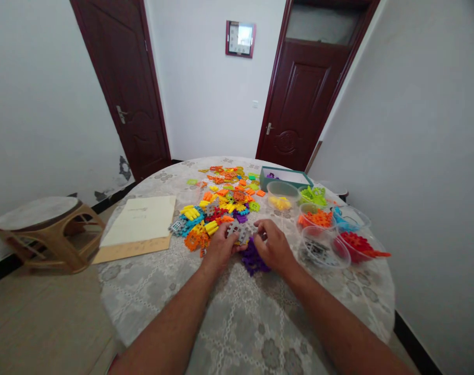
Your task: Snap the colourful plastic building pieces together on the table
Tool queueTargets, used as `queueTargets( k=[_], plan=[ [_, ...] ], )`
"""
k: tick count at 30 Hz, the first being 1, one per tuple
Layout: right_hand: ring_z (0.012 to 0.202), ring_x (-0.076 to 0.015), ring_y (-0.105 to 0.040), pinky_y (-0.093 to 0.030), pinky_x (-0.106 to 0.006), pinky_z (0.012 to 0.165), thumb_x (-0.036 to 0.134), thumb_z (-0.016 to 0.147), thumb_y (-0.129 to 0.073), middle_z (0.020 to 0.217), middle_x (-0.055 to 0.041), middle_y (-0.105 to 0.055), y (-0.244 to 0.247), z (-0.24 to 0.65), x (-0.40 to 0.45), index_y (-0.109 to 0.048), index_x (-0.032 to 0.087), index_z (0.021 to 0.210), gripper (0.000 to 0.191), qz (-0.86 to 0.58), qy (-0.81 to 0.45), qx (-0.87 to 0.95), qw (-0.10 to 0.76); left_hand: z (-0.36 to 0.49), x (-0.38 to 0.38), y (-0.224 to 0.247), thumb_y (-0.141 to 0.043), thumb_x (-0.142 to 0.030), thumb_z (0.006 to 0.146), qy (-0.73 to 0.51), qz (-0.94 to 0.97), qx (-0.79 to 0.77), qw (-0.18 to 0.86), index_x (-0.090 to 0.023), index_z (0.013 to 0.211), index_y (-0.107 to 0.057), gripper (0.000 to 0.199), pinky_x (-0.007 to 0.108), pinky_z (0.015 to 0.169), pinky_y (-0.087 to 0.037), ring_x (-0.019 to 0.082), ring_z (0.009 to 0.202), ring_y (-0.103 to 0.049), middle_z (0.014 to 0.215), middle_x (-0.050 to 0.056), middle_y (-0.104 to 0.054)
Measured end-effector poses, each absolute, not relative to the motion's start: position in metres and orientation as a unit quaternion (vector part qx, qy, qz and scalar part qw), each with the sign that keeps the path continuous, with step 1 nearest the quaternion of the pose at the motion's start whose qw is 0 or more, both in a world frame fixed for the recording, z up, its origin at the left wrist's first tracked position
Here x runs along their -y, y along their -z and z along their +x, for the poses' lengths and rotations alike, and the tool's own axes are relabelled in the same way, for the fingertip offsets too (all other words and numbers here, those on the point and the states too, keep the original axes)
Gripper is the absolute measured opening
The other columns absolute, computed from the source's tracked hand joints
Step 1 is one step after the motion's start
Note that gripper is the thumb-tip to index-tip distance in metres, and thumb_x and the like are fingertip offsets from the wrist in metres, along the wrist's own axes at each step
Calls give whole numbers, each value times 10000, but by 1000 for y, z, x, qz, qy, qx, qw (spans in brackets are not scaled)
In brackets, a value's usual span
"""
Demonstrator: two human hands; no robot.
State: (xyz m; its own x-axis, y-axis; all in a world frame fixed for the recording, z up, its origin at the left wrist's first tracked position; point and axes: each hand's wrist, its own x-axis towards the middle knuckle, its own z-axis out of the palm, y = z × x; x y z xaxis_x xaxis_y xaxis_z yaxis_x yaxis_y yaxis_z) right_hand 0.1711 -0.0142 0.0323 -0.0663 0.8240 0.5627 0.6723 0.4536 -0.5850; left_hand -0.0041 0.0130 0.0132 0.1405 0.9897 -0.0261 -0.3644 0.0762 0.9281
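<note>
My left hand (221,245) is closed on a grey toothed plastic piece (239,233) near the middle of the table. Just to the right, my right hand (273,244) has its fingers curled by the edge of that piece; what its fingertips hold, if anything, is too small to make out. Purple pieces (253,260) lie on the tablecloth below and between my hands. Beyond and to the left spreads a heap of mixed pieces, with yellow ones (211,227), orange ones (194,240) and blue ones (188,227).
Clear bowls at the right hold grey (319,251), red (356,244), orange (318,217), blue and yellow (279,202) pieces. Behind them is a green box (265,182). Papers (139,221) lie on the left of the round table (143,291). A stool (45,234) stands farther left.
</note>
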Motion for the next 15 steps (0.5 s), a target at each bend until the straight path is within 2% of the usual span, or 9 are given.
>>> queueTargets(
  k=[3, 7, 10, 15],
  plan=[
    [1064, -262, -574, -487, -404, 939, 99, 836, -525, 1110, -95, -595, -29, 164, 34, -485, 242, 911, 166, -488, -66, 770, 405, -1, -7, -15, -786, -317, 797, -510, 442, -372, 637, -251, 1111, -674, 339, 404, 709, -658, 248, 905, -721, 1086, 70, -718],
    [1111, -265, -555, -498, -425, 992, 45, 802, -538, 1163, -110, -562, -25, 166, 41, -507, 234, 917, 224, -473, -76, 783, 397, -2, -4, -14, -823, -347, 771, -483, 482, -390, 618, -260, 1156, -679, 421, 390, 709, -646, 263, 883, -726, 1018, 62, -736],
    [1162, -258, -551, -499, -420, 1023, 54, 823, -571, 1221, -114, -548, -26, 172, 40, -547, 223, 996, 243, -452, -86, 795, 395, -7, -7, -15, -855, -334, 724, -457, 532, -430, 568, -248, 1197, -681, 511, 331, 671, -614, 255, 819, -727, 932, 43, -753],
    [1215, -237, -555, -489, -399, 1049, 98, 872, -629, 1302, -108, -533, -25, 178, 39, -584, 225, 1081, 249, -437, -119, 788, 416, -10, -9, -22, -833, -368, 756, -434, 582, -455, 515, -238, 1204, -683, 490, 267, 645, -571, 211, 750, -715, 906, 21, -767]
  ],
)
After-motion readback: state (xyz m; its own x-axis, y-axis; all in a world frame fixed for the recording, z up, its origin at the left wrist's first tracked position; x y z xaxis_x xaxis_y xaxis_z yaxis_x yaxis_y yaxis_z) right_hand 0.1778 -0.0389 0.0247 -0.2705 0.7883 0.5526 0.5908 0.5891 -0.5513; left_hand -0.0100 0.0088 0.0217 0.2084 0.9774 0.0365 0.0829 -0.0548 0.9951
